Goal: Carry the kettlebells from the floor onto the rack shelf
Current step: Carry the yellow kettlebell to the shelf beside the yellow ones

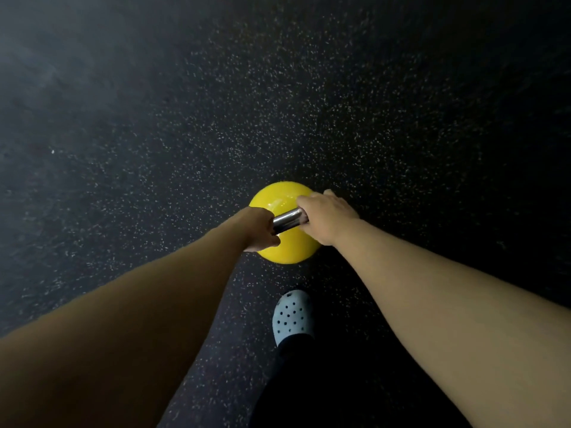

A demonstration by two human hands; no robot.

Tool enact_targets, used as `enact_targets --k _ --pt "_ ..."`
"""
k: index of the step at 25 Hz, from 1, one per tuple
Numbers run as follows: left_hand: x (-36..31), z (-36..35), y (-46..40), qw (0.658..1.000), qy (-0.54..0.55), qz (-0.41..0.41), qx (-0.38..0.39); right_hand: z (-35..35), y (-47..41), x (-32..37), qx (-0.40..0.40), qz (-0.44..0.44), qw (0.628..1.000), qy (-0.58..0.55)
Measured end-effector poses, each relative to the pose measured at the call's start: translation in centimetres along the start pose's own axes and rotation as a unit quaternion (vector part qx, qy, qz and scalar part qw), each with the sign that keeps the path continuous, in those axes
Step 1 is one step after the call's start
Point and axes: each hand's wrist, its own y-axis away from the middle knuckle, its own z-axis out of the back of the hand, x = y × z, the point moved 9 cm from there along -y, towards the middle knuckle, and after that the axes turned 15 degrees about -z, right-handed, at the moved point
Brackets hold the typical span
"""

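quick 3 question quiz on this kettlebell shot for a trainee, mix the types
1. True or false: only one hand grips the handle.
2. What colour is the kettlebell? A) red B) yellow C) blue
3. Fill in: a pale clog shows on the speckled dark ____.

Key
1. False: the left hand and right hand both hold it, one at each end.
2. B
3. floor

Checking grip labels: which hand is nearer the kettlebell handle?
Neither: both grip it. Left hand wraps the left end of the chrome handle; right hand wraps the right end, above the yellow kettlebell.
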Motion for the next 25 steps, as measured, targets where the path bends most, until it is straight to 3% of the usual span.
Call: enact_targets --k 4,8,11,19,25 --pt "-2.3 -1.0 0.6 0.998 -0.007 -0.057 0.021 -0.9 1.9 -1.2 0.06 0.015 0.998 0.005" --pt "-9.2 1.1 0.0 0.988 -0.081 -0.129 0.031 -0.8 6.6 -7.0 0.08 -0.027 0.987 -0.137" --pt "-16.3 1.9 -0.8 0.967 -0.155 -0.194 0.054 -1.3 11.0 -12.4 0.073 -0.09 0.959 -0.26" --pt "-42.6 -0.4 -2.1 0.896 -0.259 -0.334 0.137 -1.6 26.2 -32.4 -0.027 -0.259 0.86 -0.439" --pt "-70.0 -2.5 -1.1 0.783 -0.342 -0.501 0.136 0.3 42.5 -51.3 -0.187 -0.402 0.78 -0.442"
